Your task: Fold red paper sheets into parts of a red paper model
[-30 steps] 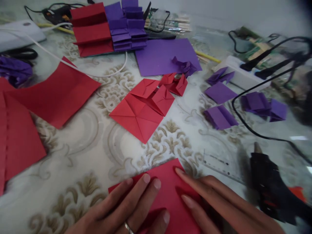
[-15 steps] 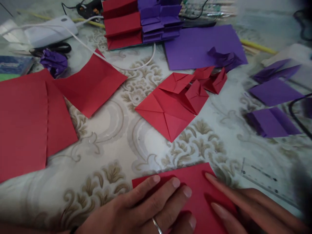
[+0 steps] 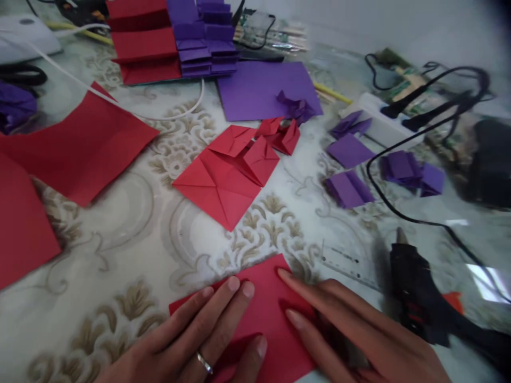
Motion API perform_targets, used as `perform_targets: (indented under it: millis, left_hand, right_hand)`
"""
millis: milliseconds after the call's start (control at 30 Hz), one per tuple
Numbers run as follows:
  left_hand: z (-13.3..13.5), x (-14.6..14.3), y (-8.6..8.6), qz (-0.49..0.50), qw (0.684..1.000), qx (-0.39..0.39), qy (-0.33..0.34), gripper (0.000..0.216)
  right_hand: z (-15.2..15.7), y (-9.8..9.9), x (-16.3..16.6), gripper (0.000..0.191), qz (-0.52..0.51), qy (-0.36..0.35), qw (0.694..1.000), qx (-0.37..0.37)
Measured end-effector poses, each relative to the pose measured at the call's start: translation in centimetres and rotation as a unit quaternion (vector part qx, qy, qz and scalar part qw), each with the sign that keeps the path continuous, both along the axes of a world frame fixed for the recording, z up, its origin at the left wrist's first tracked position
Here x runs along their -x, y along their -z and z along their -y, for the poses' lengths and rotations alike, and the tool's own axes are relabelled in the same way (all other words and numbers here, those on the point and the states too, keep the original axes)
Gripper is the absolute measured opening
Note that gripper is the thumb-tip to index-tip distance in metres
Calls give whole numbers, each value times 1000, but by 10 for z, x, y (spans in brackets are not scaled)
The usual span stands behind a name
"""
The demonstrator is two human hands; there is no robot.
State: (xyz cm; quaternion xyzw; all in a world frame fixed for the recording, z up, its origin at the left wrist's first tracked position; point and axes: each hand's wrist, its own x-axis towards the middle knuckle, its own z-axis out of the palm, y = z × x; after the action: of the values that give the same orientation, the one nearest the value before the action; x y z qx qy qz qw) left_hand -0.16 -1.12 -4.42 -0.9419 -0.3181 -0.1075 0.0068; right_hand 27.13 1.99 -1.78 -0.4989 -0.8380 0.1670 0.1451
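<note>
Under both hands at the near edge lies a sheet of red paper [image 3: 265, 298], flat on the patterned tablecloth. My left hand [image 3: 203, 330], with a ring on one finger, rests its outstretched fingers on the sheet's left part. On the right edge of the paper, my right hand [image 3: 343, 324] presses its fingertips down, thumb and forefinger apart. Beyond the sheet sits a folded red paper piece [image 3: 223, 178] with diagonal creases. A clear ruler [image 3: 347, 266] is partly behind my right hand, and a black glue gun [image 3: 415, 292] lies to its right.
Curved red paper [image 3: 91, 143] lies at left. At the back stand red pleated paper [image 3: 147, 48] and purple folded paper [image 3: 205, 42], near a purple sheet [image 3: 263, 88]. Small purple pieces [image 3: 349, 189] lie beside a white power strip [image 3: 387, 119]. A black cord [image 3: 407, 215] crosses the right side.
The view has swung right, bringing the glue gun and power strip sockets into sight. My left fingers are closer together on the red paper; my right hand keeps nearly the same place on it.
</note>
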Motion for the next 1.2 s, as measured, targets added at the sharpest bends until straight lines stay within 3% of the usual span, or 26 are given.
perform_targets:
  millis: [367,533,800,900,1033,1200]
  left_hand:
    - [-1,3,0,17,1000,3,15,44]
    - [-9,1,-10,4,1000,12,13,48]
    - [-32,-12,-35,34,997,62,24,24]
    - [-38,-16,-37,30,994,87,63,21]
    - [-41,-16,-34,-4,990,94,102,34]
    - [-41,-16,-40,-42,988,114,92,66]
  right_hand:
    - [-5,-5,14,34,-76,33,996,16]
    - [-5,-6,17,34,-92,37,995,21]
    - [-5,-5,18,32,-119,39,992,15]
    - [-5,-5,18,33,-130,30,990,38]
    - [-5,-4,17,35,-128,31,990,56]
    - [-6,-3,17,34,-127,37,989,64]
